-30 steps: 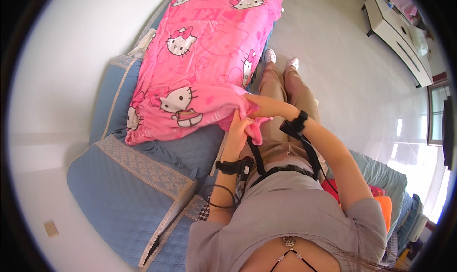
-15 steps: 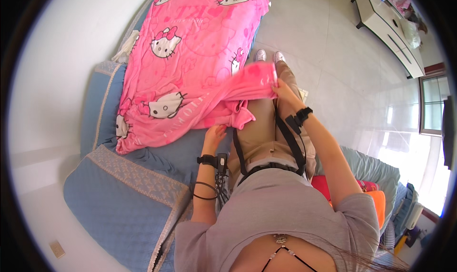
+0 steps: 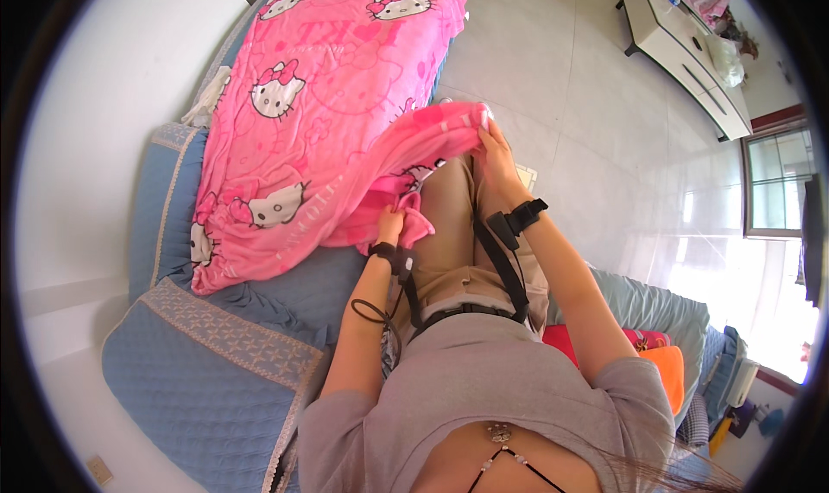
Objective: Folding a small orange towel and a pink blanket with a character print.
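A pink plush blanket [image 3: 345, 87] with white cartoon cat heads is spread over a blue sofa and hangs off its near right side. My right hand [image 3: 497, 158] is raised over my right thigh, closed on the blanket's corner and holding that edge up. Lower and to the left, my left hand [image 3: 392, 224] grips a bunched fold of the same blanket near my left thigh. Folds partly cover its fingertips. Black straps with small devices circle both wrists, and a dark cable loops beside my left forearm.
Blue quilted sofa covers [image 3: 216, 355] with lace borders lie at the left, beside a white wall [image 3: 104, 130]. Pale floor tiles [image 3: 535, 53] stretch ahead to a white low cabinet [image 3: 686, 57]. Behind my right arm are a grey-green cushion [image 3: 639, 307] and an orange item [image 3: 663, 376].
My left hand has reached forward and taken hold of the blanket's lower fold. My right hand has lifted its corner slightly, and the raised edge now arches between my hands.
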`<state>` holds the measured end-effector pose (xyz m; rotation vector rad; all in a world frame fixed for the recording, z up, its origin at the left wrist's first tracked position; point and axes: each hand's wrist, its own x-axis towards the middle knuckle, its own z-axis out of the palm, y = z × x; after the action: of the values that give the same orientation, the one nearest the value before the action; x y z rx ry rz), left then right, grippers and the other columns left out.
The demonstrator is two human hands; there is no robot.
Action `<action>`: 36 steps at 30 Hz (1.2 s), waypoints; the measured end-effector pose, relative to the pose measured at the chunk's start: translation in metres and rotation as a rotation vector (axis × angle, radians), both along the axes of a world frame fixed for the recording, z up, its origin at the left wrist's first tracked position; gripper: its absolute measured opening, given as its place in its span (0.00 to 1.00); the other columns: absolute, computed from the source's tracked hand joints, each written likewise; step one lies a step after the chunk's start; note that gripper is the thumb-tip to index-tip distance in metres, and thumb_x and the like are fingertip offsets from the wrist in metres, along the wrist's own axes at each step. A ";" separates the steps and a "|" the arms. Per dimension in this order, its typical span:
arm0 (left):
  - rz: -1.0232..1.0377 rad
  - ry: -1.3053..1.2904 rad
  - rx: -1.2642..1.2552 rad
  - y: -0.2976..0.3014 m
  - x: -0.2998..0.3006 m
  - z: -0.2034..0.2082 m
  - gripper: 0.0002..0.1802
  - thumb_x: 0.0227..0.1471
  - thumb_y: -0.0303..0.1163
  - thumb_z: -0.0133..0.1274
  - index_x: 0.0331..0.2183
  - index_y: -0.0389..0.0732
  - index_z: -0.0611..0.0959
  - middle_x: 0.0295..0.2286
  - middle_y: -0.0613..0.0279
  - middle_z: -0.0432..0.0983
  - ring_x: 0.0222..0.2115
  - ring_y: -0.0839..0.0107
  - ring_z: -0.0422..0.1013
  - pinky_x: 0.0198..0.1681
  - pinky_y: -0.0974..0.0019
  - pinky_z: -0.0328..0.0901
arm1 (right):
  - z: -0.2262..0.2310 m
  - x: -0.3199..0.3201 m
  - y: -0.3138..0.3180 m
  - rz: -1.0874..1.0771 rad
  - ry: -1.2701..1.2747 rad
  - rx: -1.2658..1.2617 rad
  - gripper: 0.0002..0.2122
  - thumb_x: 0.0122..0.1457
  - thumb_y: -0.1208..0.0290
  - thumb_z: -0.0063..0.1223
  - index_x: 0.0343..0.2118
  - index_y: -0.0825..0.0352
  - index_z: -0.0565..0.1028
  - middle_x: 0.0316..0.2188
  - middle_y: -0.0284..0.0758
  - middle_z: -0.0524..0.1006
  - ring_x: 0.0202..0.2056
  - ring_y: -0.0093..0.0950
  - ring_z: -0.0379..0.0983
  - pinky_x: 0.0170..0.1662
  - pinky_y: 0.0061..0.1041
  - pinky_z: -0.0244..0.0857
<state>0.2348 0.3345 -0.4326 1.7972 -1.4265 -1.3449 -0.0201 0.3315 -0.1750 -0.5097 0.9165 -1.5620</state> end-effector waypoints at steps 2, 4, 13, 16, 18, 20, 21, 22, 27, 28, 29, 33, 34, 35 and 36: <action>-0.128 0.178 0.096 0.008 -0.009 0.041 0.22 0.39 0.32 0.53 0.37 0.29 0.72 0.30 0.54 0.73 0.31 0.69 0.70 0.32 0.68 0.64 | -0.019 -0.025 0.000 -0.043 0.029 -0.056 0.17 0.59 0.75 0.36 0.53 0.69 0.59 0.46 0.34 0.67 0.44 0.24 0.66 0.46 0.22 0.62; -0.202 0.323 0.188 0.033 0.010 0.104 0.21 0.41 0.30 0.52 0.40 0.31 0.72 0.32 0.61 0.72 0.33 0.75 0.69 0.34 0.72 0.64 | -0.022 -0.023 0.005 0.026 0.082 -0.052 0.17 0.59 0.76 0.36 0.52 0.70 0.59 0.46 0.34 0.67 0.43 0.24 0.66 0.46 0.22 0.61; 0.326 0.747 0.203 0.115 0.105 0.208 0.24 0.39 0.17 0.50 0.43 0.34 0.70 0.39 0.59 0.69 0.39 0.71 0.67 0.43 0.69 0.62 | -0.087 -0.020 0.042 0.358 0.342 -0.012 0.09 0.54 0.77 0.43 0.38 0.71 0.70 0.32 0.30 0.72 0.33 0.20 0.68 0.39 0.19 0.61; 0.371 0.424 -0.265 0.116 0.101 0.234 0.24 0.40 0.16 0.49 0.43 0.34 0.69 0.38 0.59 0.69 0.38 0.71 0.67 0.42 0.70 0.62 | -0.072 -0.014 0.051 0.405 0.792 0.033 0.09 0.49 0.72 0.50 0.33 0.68 0.70 0.28 0.35 0.73 0.31 0.27 0.70 0.35 0.23 0.62; 0.493 0.635 -0.294 0.102 0.085 0.256 0.24 0.40 0.16 0.50 0.44 0.34 0.67 0.37 0.59 0.69 0.37 0.71 0.67 0.41 0.72 0.62 | -0.065 -0.011 0.051 0.436 1.002 0.048 0.11 0.46 0.70 0.53 0.33 0.67 0.70 0.26 0.38 0.73 0.29 0.30 0.70 0.34 0.24 0.62; 0.436 0.573 -0.330 0.088 0.078 0.264 0.25 0.41 0.17 0.49 0.45 0.34 0.67 0.39 0.59 0.68 0.39 0.70 0.66 0.42 0.71 0.62 | -0.067 -0.012 0.051 0.544 1.399 -0.032 0.13 0.43 0.69 0.55 0.32 0.69 0.70 0.23 0.44 0.72 0.26 0.35 0.69 0.31 0.26 0.62; 0.376 0.512 -0.365 0.083 0.075 0.265 0.25 0.41 0.17 0.49 0.46 0.33 0.66 0.40 0.58 0.68 0.41 0.68 0.66 0.43 0.70 0.61 | -0.079 -0.016 0.056 0.544 1.401 -0.030 0.13 0.43 0.69 0.55 0.32 0.69 0.70 0.23 0.44 0.72 0.26 0.35 0.69 0.31 0.26 0.62; 0.374 0.514 -0.368 0.079 0.069 0.266 0.25 0.41 0.17 0.49 0.46 0.33 0.66 0.40 0.58 0.68 0.41 0.68 0.66 0.43 0.70 0.61 | -0.097 -0.023 0.062 0.523 1.469 -0.127 0.13 0.42 0.69 0.54 0.31 0.70 0.70 0.24 0.43 0.72 0.26 0.33 0.69 0.33 0.27 0.63; -0.542 -0.642 -0.308 0.091 0.090 0.179 0.33 0.42 0.35 0.53 0.50 0.38 0.63 0.48 0.45 0.61 0.47 0.58 0.62 0.45 0.64 0.61 | -0.092 -0.033 0.063 0.432 1.044 -0.068 0.13 0.43 0.72 0.51 0.33 0.69 0.71 0.23 0.40 0.73 0.25 0.29 0.70 0.32 0.24 0.63; -0.547 -0.640 -0.308 0.091 0.086 0.172 0.33 0.42 0.35 0.53 0.50 0.38 0.63 0.48 0.45 0.61 0.47 0.58 0.62 0.45 0.64 0.61 | -0.087 -0.038 0.063 0.345 0.922 0.022 0.13 0.43 0.74 0.49 0.35 0.70 0.71 0.25 0.37 0.74 0.26 0.26 0.69 0.33 0.23 0.63; -0.580 -0.598 0.107 0.091 0.081 0.164 0.36 0.40 0.40 0.54 0.50 0.38 0.63 0.48 0.43 0.60 0.47 0.54 0.61 0.46 0.61 0.60 | -0.083 -0.042 0.062 0.258 0.799 0.111 0.14 0.44 0.77 0.48 0.37 0.71 0.71 0.27 0.35 0.74 0.28 0.24 0.69 0.34 0.22 0.63; 0.009 -0.245 0.601 0.126 0.067 0.101 0.37 0.37 0.48 0.56 0.45 0.34 0.68 0.44 0.38 0.64 0.43 0.46 0.63 0.43 0.55 0.61 | -0.053 -0.051 0.061 0.049 0.221 0.127 0.20 0.42 0.84 0.45 0.43 0.68 0.69 0.27 0.28 0.72 0.25 0.18 0.67 0.27 0.15 0.61; 0.037 -0.246 0.598 0.136 0.089 0.062 0.37 0.37 0.48 0.56 0.45 0.34 0.68 0.44 0.38 0.64 0.43 0.46 0.63 0.43 0.55 0.61 | -0.032 -0.039 0.056 0.027 0.074 0.152 0.21 0.40 0.88 0.40 0.41 0.66 0.69 0.24 0.26 0.71 0.24 0.15 0.66 0.27 0.12 0.58; 0.119 -0.455 0.345 0.145 0.118 0.018 0.33 0.38 0.48 0.55 0.41 0.32 0.71 0.41 0.40 0.66 0.40 0.48 0.65 0.40 0.56 0.63 | -0.021 -0.034 0.051 0.052 0.064 0.137 0.21 0.40 0.88 0.40 0.41 0.66 0.69 0.24 0.26 0.71 0.24 0.15 0.66 0.27 0.12 0.58; 0.181 -0.656 0.097 0.149 0.133 -0.006 0.31 0.38 0.48 0.55 0.37 0.31 0.74 0.37 0.41 0.69 0.36 0.50 0.67 0.37 0.58 0.64 | -0.019 -0.036 0.046 0.107 -0.008 0.047 0.21 0.40 0.89 0.38 0.39 0.66 0.69 0.23 0.26 0.70 0.24 0.17 0.66 0.29 0.13 0.59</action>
<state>0.3680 0.4836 -0.4382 2.5082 -1.4608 -0.7669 -0.0557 0.3780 -0.1936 -0.5112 0.9036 -1.4415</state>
